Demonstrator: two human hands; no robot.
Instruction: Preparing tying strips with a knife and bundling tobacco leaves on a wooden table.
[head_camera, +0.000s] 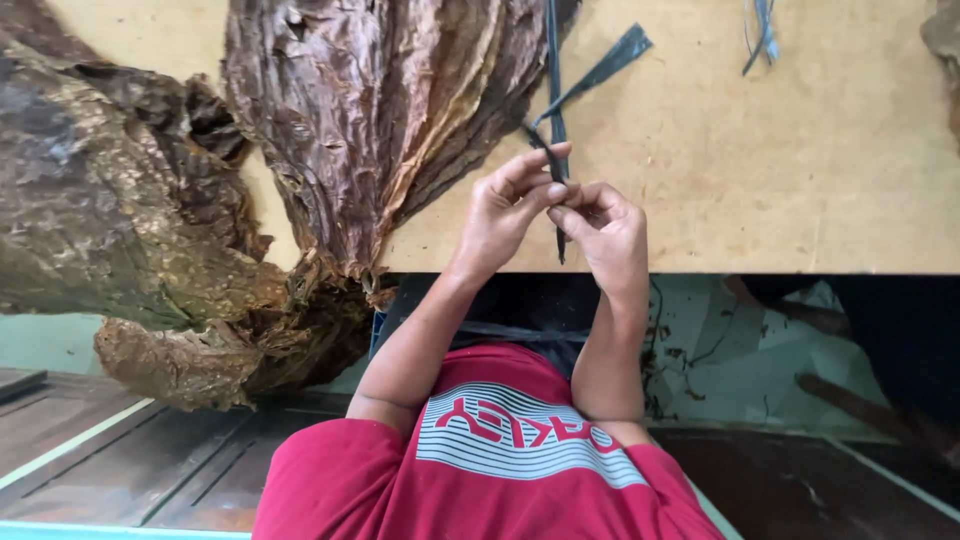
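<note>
Both your hands pinch one dark strip (557, 150) over the surface (800, 150) edge: left hand (505, 215) higher, right hand (605, 230) lower, probably keeping it taut. Dried leaves (370, 130) lie alongside.

plywood table (800, 170) — dried leaves (380, 120), dark strips (762, 30)

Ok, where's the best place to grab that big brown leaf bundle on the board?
Grip the leaf bundle at its narrow gathered end by the board's near edge, coming from your side. The leaves converge there into one neck; farther up they fan wide and look crinkled and brittle. Your left hand and right hand are both pinching the dark strip.
</note>
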